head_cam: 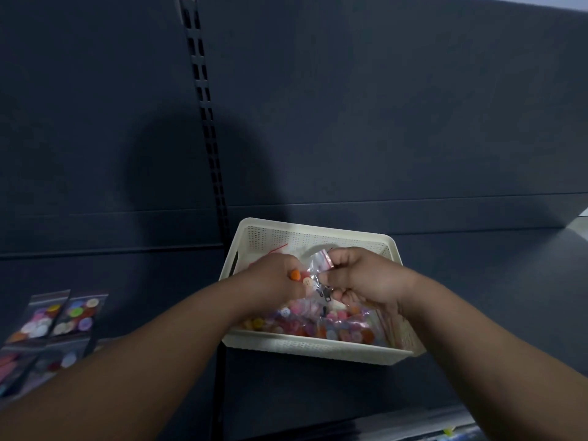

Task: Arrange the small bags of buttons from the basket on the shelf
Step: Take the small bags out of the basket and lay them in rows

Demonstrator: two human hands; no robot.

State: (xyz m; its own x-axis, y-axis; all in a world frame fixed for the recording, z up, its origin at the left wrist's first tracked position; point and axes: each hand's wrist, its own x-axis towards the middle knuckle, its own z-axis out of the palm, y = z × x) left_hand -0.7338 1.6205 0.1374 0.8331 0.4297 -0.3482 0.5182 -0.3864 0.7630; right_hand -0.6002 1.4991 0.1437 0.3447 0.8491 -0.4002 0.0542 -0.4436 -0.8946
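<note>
A cream perforated basket (305, 232) stands on the dark shelf (477, 281) and holds several small clear bags of coloured buttons (318, 326). Above the basket both hands meet on one small clear bag of buttons (313, 278) with a red zip strip. My left hand (273, 281) grips its left side, where an orange button shows. My right hand (362, 278) pinches its right side and top edge. Two bags of buttons (60, 316) lie side by side on the shelf at the far left.
A slotted upright (206, 122) runs down the dark back panel left of the basket. More bags of buttons (31, 367) lie on a lower level at the bottom left. Bare shelf surface stretches between the left bags and the basket.
</note>
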